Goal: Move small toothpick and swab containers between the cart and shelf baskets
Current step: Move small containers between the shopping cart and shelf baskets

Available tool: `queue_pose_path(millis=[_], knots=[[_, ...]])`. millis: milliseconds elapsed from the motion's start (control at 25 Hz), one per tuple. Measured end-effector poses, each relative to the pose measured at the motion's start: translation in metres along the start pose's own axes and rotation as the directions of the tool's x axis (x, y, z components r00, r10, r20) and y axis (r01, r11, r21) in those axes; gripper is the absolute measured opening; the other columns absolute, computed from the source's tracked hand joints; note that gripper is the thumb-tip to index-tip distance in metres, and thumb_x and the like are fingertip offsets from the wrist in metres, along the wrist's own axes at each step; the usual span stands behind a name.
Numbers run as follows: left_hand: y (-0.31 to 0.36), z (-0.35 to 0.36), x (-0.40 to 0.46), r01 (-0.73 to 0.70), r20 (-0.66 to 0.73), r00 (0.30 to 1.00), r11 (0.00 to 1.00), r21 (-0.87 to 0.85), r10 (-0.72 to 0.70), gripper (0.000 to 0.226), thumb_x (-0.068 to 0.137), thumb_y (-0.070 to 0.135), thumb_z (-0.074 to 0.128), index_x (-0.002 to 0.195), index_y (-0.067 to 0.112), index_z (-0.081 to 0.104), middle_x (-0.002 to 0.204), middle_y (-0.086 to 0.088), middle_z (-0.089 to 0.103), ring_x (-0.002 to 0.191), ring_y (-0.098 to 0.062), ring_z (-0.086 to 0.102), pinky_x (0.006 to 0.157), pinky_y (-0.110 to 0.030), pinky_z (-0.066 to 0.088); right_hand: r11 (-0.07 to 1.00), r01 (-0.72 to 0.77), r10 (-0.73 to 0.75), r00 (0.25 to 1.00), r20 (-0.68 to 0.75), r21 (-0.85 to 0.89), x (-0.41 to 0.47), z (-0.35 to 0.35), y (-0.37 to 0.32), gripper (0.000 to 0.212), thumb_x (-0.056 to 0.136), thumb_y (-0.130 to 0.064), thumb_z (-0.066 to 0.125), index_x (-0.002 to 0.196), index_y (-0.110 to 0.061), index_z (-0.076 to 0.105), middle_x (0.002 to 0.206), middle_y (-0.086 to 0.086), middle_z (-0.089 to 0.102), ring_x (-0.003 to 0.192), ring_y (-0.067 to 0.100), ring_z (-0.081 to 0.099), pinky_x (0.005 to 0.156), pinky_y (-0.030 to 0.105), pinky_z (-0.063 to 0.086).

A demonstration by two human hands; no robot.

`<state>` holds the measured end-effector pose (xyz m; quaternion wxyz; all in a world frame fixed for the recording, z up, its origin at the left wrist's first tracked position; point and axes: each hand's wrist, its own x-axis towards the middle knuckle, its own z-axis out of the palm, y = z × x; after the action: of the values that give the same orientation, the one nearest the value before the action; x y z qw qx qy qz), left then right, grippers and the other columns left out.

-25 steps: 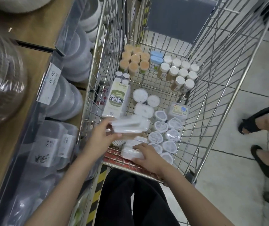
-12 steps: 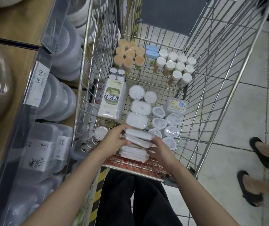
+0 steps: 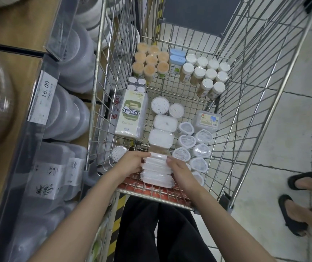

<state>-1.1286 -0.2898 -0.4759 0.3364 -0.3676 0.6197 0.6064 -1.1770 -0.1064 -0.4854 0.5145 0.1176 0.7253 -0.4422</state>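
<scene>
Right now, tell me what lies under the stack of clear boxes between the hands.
The stack sits at the cart's near end, left hand and right hand pressed to its sides. Red mesh floor shows below its near edge. Anything directly beneath is covered.

Two hands hold a stack of flat white boxes at the near end of the metal cart. The left hand grips one side and the right hand grips the other. Round tubs sit just beside the stack.

Bare forearms, black trousers, no sleeves in view
</scene>
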Motion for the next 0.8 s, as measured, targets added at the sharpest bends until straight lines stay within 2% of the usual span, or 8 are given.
queue_pose_path(millis=[80, 160, 240, 360, 560, 720, 800], knots=[[0.004, 0.001, -0.001, 0.027, -0.002, 1.000, 0.993, -0.116, -0.027, 0.032, 0.092, 0.002, 0.043, 0.113, 0.010, 0.065, 0.114, 0.000, 0.063, 0.102, -0.012, 0.059, 0.079, -0.022, 0.050, 0.998, 0.000, -0.005, 0.996, -0.086, -0.062, 0.001, 0.001, 0.003, 0.048, 0.096, -0.041, 0.047, 0.139, -0.019, 0.043, 0.139, -0.001, 0.039, 0.125, 0.015, 0.043, 0.108, 0.036, 0.035], [0.005, 0.003, 0.001, 0.041, -0.006, 0.999, 0.989, -0.140, -0.042, 0.023, 0.095, 0.016, 0.052, 0.112, 0.010, 0.066, 0.111, -0.003, 0.067, 0.104, -0.015, 0.061, 0.078, -0.022, 0.048, 1.000, -0.015, 0.013, 0.994, -0.104, -0.022, 0.003, 0.001, 0.005, 0.049, 0.095, -0.040, 0.051, 0.136, -0.014, 0.046, 0.134, 0.004, 0.050, 0.114, 0.019, 0.054, 0.095, 0.032, 0.043], [0.000, 0.007, 0.008, 0.043, -0.028, 0.999, 0.994, -0.097, -0.046, 0.025, 0.095, 0.018, 0.054, 0.118, 0.013, 0.061, 0.117, -0.004, 0.064, 0.110, -0.020, 0.058, 0.092, -0.032, 0.048, 1.000, -0.030, 0.029, 0.995, -0.100, -0.007, 0.006, 0.000, 0.007, 0.046, 0.095, -0.038, 0.052, 0.132, -0.011, 0.051, 0.127, 0.007, 0.058, 0.105, 0.018, 0.058, 0.089, 0.030, 0.046], [-0.005, 0.011, 0.011, 0.066, -0.024, 0.997, 0.996, -0.067, -0.067, 0.038, 0.095, 0.020, 0.051, 0.133, 0.016, 0.051, 0.131, -0.003, 0.054, 0.119, -0.023, 0.053, 0.106, -0.043, 0.040, 0.999, -0.032, 0.032, 0.992, -0.118, 0.006, 0.007, 0.001, 0.007, 0.044, 0.096, -0.036, 0.051, 0.132, -0.011, 0.051, 0.126, 0.005, 0.059, 0.107, 0.018, 0.058, 0.095, 0.035, 0.047], [0.001, 0.013, 0.008, 0.121, 0.041, 0.992, 0.992, -0.032, -0.120, 0.043, 0.100, 0.022, 0.039, 0.144, 0.019, 0.038, 0.137, -0.003, 0.048, 0.125, -0.024, 0.048, 0.109, -0.043, 0.036, 0.999, -0.022, 0.017, 0.991, -0.129, -0.038, 0.006, 0.003, 0.004, 0.047, 0.096, -0.037, 0.051, 0.133, -0.009, 0.049, 0.125, 0.006, 0.059, 0.105, 0.018, 0.058, 0.083, 0.027, 0.043], [-0.008, 0.011, 0.016, 0.105, 0.031, 0.994, 0.990, -0.090, -0.103, 0.049, 0.092, 0.042, 0.048, 0.138, 0.026, 0.046, 0.139, 0.003, 0.050, 0.123, -0.018, 0.049, 0.110, -0.043, 0.034, 1.000, -0.011, 0.009, 0.989, -0.147, -0.016, 0.004, 0.001, 0.001, 0.032, 0.097, -0.036, 0.047, 0.115, -0.012, 0.059, 0.102, -0.002, 0.064, 0.089, 0.010, 0.059, 0.076, 0.026, 0.045], [-0.006, 0.010, 0.016, 0.083, -0.023, 0.996, 0.992, -0.092, -0.086, 0.045, 0.092, 0.042, 0.049, 0.133, 0.023, 0.052, 0.131, 0.002, 0.056, 0.118, -0.018, 0.053, 0.109, -0.043, 0.035, 1.000, -0.002, -0.001, 0.982, -0.188, -0.018, 0.002, 0.000, 0.001, 0.029, 0.097, -0.036, 0.047, 0.110, -0.013, 0.060, 0.094, -0.006, 0.063, 0.085, 0.008, 0.058, 0.075, 0.026, 0.045]])
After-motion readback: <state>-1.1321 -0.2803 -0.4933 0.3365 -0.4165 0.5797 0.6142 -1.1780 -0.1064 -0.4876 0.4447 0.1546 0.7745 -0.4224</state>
